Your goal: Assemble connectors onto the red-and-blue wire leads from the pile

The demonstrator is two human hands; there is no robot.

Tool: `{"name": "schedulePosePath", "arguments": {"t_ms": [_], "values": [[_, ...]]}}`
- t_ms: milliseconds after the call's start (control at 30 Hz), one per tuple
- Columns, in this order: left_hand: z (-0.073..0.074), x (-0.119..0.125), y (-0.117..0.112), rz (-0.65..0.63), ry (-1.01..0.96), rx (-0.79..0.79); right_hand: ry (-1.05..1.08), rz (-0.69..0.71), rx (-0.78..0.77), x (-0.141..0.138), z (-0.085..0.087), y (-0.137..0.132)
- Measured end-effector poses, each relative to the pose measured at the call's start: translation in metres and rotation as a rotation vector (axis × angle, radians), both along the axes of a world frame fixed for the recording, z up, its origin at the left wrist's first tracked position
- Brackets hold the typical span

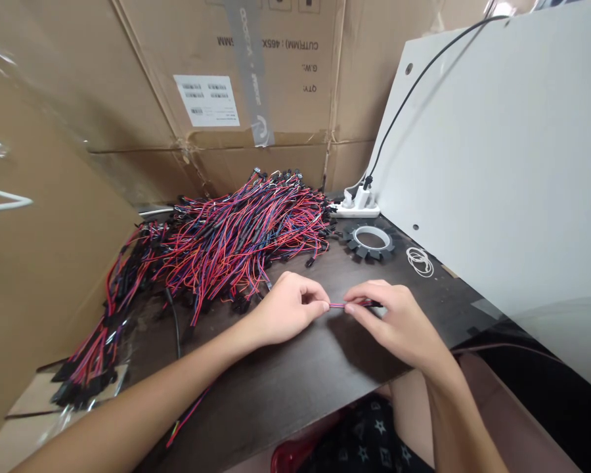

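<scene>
A thin wire cable (337, 305) with red and dark strands is stretched level between my two hands, just above the dark tabletop. My left hand (290, 305) pinches it between thumb and forefinger. On the other side my right hand (391, 315) also pinches the cable, and a dark end pokes out behind its fingers. Further left, a red-and-blue wire end (177, 430) hangs below my left forearm; whether it belongs to the same cable is hidden. Beyond my left hand lies a big pile of red, blue and black wire cables (246, 230).
A tape roll with dark strips around it (373, 230) lies beyond my right hand, near a coiled white cord (419, 263). A white power strip (357, 211) stands behind. Cardboard boxes (285, 85) and a white panel (502, 131) enclose the table. Bundled cables (91, 368) lie left.
</scene>
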State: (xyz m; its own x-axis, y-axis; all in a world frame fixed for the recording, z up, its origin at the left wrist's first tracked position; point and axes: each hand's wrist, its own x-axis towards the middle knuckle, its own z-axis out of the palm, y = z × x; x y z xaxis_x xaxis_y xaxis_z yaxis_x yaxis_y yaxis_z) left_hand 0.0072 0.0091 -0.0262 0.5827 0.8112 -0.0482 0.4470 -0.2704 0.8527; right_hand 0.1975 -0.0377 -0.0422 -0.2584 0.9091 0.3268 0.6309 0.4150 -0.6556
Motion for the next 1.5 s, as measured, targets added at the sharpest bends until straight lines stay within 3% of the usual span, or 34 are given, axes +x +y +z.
{"name": "schedulePosePath", "arguments": {"t_ms": [167,433,533,767,1200,1500], "values": [[-0.007,0.002,-0.004,-0.034,0.071,0.106,-0.123,0.03,-0.016,-0.018,-0.003,-0.003],[-0.009,0.003,-0.004,-0.016,0.069,0.096,-0.044,0.083,-0.041,-0.014,-0.003,-0.002],[-0.009,0.003,-0.004,-0.02,0.041,0.035,-0.009,0.122,-0.051,-0.01,-0.001,-0.001],[-0.011,0.006,-0.003,0.008,-0.068,-0.276,0.043,0.146,-0.042,-0.005,-0.005,0.003],[-0.006,0.008,-0.006,0.058,-0.147,-0.459,0.062,0.194,0.091,-0.001,-0.011,0.006],[-0.005,0.007,-0.005,0.047,-0.196,-0.594,0.076,0.222,0.093,0.0,-0.012,0.006]]}}
